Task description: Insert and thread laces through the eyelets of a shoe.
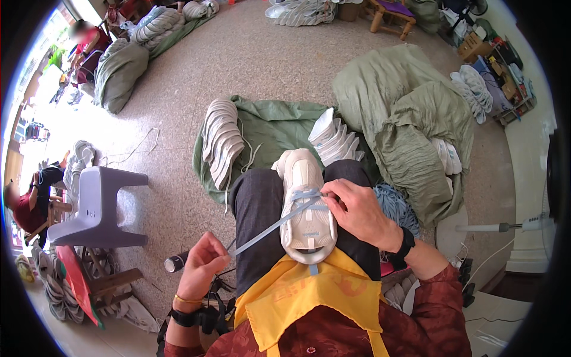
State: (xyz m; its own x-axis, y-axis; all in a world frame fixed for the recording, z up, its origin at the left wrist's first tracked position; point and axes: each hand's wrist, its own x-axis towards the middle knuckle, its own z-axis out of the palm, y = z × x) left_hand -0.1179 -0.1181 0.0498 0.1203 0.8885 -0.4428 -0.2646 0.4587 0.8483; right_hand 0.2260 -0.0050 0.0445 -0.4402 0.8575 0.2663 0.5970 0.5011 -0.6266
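Observation:
A white and cream sneaker lies between my thighs, its toe pointing away from me and its collar toward my yellow apron. A flat grey-blue shoelace crosses its upper part and runs out to the left. My left hand, off the shoe beside my left thigh, pinches that stretch of lace, which is pulled fairly taut. Close against the shoe's right side, my right hand has thumb and forefinger pressed together on the lacing. Its fingertips partly hide the lace there.
Stacked shoe uppers and more uppers rest on a green cloth ahead. Big green sacks and a bundle of blue laces lie right. A grey plastic chair stands left, and a fan right. Two people sit farther left.

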